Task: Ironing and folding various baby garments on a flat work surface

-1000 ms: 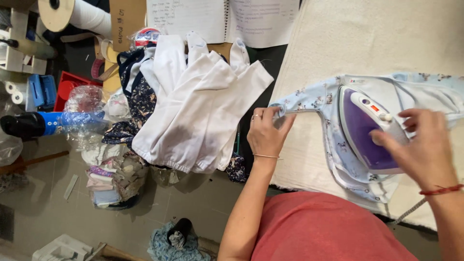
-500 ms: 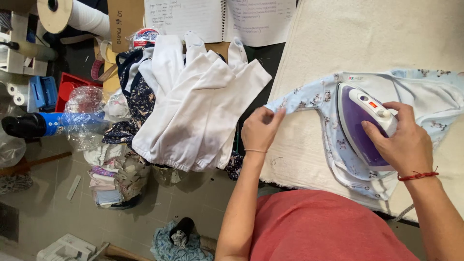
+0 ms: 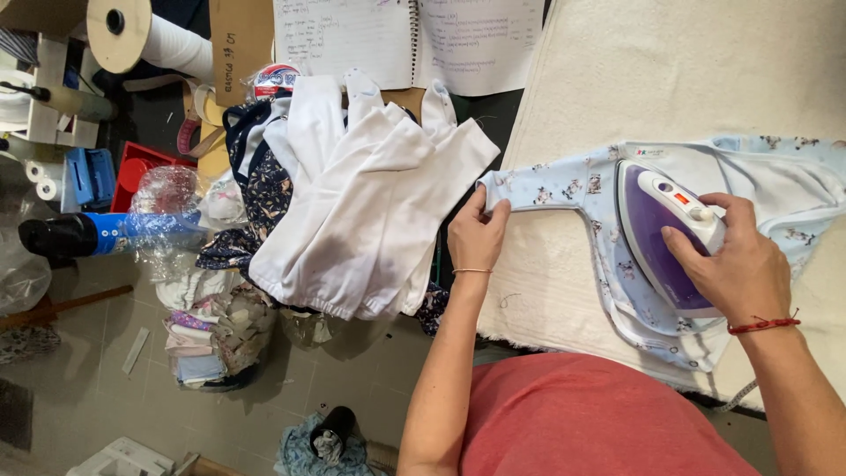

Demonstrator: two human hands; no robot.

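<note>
Head view: the right hand (image 3: pixel 736 269) grips a purple iron (image 3: pixel 656 234) resting on a pale blue baby garment (image 3: pixel 608 189); left hand (image 3: pixel 476 236) fingers pinch its sleeve cuff, right of white clothes (image 3: pixel 361 203)

Purple-white iron (image 3: pixel 663 236) flat on pale-blue printed garment (image 3: pixel 564 189).

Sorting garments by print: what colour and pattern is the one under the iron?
Light blue garment with small dark animal-like motifs, seen in the head view.
</note>
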